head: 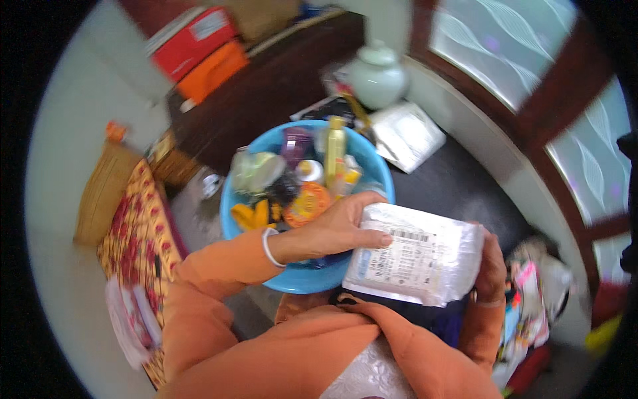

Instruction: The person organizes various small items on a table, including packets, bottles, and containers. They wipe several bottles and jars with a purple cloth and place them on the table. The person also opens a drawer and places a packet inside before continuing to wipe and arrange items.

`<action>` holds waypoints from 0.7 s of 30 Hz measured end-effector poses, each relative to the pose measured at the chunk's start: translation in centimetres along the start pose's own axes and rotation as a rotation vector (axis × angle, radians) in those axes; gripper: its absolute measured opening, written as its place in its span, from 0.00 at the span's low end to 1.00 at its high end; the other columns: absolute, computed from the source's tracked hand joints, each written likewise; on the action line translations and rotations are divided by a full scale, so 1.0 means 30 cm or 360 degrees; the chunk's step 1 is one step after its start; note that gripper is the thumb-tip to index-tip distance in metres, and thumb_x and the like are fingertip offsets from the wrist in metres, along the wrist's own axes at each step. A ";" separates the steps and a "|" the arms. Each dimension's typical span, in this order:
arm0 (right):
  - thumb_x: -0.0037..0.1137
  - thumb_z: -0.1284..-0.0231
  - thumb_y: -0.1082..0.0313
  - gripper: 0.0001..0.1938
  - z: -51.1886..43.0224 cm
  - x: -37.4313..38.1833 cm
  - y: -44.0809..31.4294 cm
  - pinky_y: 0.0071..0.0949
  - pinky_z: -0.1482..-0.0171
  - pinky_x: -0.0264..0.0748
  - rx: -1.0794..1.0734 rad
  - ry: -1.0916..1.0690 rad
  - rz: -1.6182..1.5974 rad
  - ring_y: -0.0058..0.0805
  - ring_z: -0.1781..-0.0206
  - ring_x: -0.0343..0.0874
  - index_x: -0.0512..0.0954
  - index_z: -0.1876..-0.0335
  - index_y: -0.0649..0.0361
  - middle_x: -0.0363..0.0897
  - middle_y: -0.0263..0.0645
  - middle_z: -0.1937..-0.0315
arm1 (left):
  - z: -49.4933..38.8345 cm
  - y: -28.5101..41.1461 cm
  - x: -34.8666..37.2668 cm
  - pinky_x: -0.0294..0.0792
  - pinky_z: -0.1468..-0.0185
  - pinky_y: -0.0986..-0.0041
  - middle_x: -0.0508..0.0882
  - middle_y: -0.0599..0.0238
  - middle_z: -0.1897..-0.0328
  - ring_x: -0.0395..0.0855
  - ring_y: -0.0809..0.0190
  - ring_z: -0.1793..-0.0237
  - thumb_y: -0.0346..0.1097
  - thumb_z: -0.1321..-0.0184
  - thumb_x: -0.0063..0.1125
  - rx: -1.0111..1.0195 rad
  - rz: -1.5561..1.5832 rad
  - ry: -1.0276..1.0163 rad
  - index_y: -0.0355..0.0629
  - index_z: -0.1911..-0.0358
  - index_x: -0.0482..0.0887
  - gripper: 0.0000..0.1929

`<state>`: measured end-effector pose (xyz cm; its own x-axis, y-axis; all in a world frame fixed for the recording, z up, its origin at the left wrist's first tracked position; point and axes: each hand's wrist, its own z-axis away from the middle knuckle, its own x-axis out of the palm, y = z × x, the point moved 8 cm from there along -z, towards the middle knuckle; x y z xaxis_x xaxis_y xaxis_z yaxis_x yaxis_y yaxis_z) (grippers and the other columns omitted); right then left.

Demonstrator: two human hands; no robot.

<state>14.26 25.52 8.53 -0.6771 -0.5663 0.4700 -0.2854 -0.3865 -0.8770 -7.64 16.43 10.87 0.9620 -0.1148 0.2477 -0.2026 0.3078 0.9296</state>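
Note:
A white plastic mailing parcel [448, 259] with a printed label is held between both hands, over the right rim of a blue plastic basin [389, 174]. My left hand [339, 224] grips its left edge, the thumb lying on top of the label. At its right end my right hand [492, 264] holds the wrapping, with the fingers partly hidden behind it. Inside the basin are a gold bottle [335, 149], a round orange container [306, 203], a white-capped jar [309, 171], a purple item [295, 144], yellow-and-black straps [251, 215] and other small packages.
Beyond the basin stand a pale green lidded ceramic jar [377, 77] and a silvery-white packet [408, 134] on a dark surface [448, 184]. Red [194, 42] and orange [212, 72] boxes are at upper left. Patterned fabric [142, 214] lies left; mixed items [531, 299] are piled right.

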 end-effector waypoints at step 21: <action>0.67 0.44 0.59 0.20 0.063 1.183 0.582 0.26 0.58 0.72 0.0571 -0.0673 0.0050 0.28 0.64 0.77 0.79 0.58 0.71 0.80 0.45 0.65 | 1.608 -0.615 -1.312 0.64 0.45 0.71 0.81 0.64 0.46 0.77 0.65 0.50 0.34 0.33 0.56 0.1102 0.1243 0.2551 0.40 0.38 0.71 0.21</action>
<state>-13.48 -2.70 10.08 -0.3288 -0.7959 0.5083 0.0295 -0.5467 -0.8368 -50.61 -30.30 -2.86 -0.2057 0.8208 0.5329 -0.2483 -0.5705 0.7828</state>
